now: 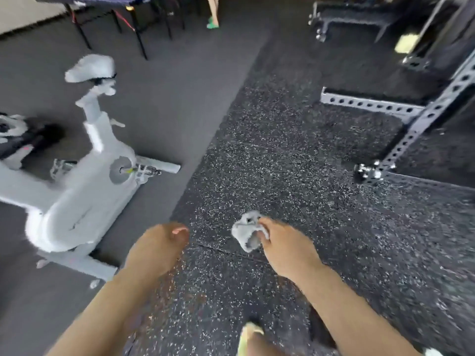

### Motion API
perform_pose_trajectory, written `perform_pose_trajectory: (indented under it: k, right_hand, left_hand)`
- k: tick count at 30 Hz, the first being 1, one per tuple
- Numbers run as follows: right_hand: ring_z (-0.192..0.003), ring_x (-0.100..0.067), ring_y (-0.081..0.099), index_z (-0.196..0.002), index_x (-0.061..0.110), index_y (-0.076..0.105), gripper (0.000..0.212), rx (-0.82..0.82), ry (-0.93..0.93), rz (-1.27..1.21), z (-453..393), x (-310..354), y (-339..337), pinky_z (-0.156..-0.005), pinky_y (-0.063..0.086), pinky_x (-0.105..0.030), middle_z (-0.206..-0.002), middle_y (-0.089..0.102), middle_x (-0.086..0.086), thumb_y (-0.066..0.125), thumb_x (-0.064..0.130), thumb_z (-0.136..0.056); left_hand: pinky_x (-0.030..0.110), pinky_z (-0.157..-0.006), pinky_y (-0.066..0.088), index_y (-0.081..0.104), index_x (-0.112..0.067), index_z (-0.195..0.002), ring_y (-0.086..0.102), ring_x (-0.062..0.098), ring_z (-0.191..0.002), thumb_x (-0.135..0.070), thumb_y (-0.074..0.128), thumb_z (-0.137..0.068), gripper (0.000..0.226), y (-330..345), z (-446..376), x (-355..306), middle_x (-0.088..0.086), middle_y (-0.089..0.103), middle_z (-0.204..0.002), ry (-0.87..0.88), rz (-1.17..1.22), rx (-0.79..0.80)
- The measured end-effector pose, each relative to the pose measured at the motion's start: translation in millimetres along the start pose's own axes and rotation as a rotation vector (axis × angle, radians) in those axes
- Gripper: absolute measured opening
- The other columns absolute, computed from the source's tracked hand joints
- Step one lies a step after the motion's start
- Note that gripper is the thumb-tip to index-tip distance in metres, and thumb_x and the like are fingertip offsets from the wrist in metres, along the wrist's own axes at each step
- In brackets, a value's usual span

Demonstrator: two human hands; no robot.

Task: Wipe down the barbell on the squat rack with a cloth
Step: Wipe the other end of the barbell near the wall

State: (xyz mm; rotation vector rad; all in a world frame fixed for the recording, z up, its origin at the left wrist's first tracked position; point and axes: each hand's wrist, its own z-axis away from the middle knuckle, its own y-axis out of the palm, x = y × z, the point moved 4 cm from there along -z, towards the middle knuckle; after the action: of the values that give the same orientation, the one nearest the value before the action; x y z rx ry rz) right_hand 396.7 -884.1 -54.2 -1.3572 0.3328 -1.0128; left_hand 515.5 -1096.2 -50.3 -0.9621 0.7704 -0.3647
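Open floor [270, 155] between bike [84, 181] and rack [416, 124]

White exercise bike [84, 176] at left on plain dark mat, saddle up top. Speckled black rubber floor [295, 163] fills the middle. Folding table [102, 3] with black legs at top left. Another person's leg in a green shoe [212, 23] at top centre. Yellow-green shoe [248, 335] at bottom edge.
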Motion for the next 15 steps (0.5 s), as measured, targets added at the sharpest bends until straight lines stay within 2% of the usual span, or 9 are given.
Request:
perform_pose_trajectory:
  k: [3,6,9,12,15]
  right_hand:
    - [-0.070,-0.013,0.058,-0.128,0.023,0.044,0.028,-0.098,0.112,0.017,-46.4,-17.1,-36.8,-0.064,0.052,-0.029,-0.085,0.055,0.006,0.042,0.024,-0.101]
    - [-0.086,-0.023,0.066,-0.124,0.022,0.046,0.025,-0.134,0.215,-0.022,-89.1,-39.3,-69.7,-0.074,0.057,-0.038,-0.103,0.063,-0.003,0.042,0.019,-0.099]
    - [-0.090,-0.024,0.066,-0.124,0.020,0.046,0.025,-0.124,0.276,-0.039,-129.3,-56.3,-93.4,-0.078,0.057,-0.039,-0.107,0.063,-0.004,0.041,0.018,-0.099]
    - [-0.094,-0.025,0.064,-0.124,0.020,0.045,0.026,-0.143,0.334,-0.054,-164.9,-74.1,-117.4,-0.080,0.056,-0.039,-0.111,0.062,-0.004,0.040,0.020,-0.099]
    - [-0.090,-0.024,0.064,-0.123,0.022,0.046,0.023,-0.151,0.391,-0.078,-201.8,-87.1,-133.8,-0.075,0.055,-0.036,-0.107,0.063,-0.003,0.041,0.021,-0.100]
  left_hand:
    - [0.032,-0.081,0.052,0.068,-0.028,-0.105,0.067,0.022,-0.090,-0.034,0.042,-0.098,0.028,-9.9,-70.5,-59.4,0.001,0.071,-0.104,0.207,-0.030,0.019]
    - [0.033,-0.087,0.051,0.067,-0.034,-0.109,0.066,0.017,-0.091,-0.036,0.043,-0.096,0.027,-24.1,-126.3,-112.2,-0.005,0.070,-0.105,0.343,-0.020,0.017]
    - [0.030,-0.093,0.047,0.065,-0.041,-0.113,0.064,0.012,-0.100,-0.039,0.045,-0.097,0.025,-37.0,-181.7,-145.4,-0.010,0.068,-0.113,0.387,-0.008,0.048]
    - [0.033,-0.097,0.046,0.065,-0.035,-0.115,0.063,0.012,-0.103,-0.035,0.046,-0.098,0.026,-37.6,-234.8,-172.0,-0.010,0.067,-0.117,0.434,-0.024,0.107]
    - [0.030,-0.100,0.043,0.068,-0.030,-0.113,0.062,0.011,-0.106,-0.030,0.049,-0.097,0.024,-33.4,-279.9,-194.5,-0.011,0.067,-0.117,0.480,0.010,0.168]
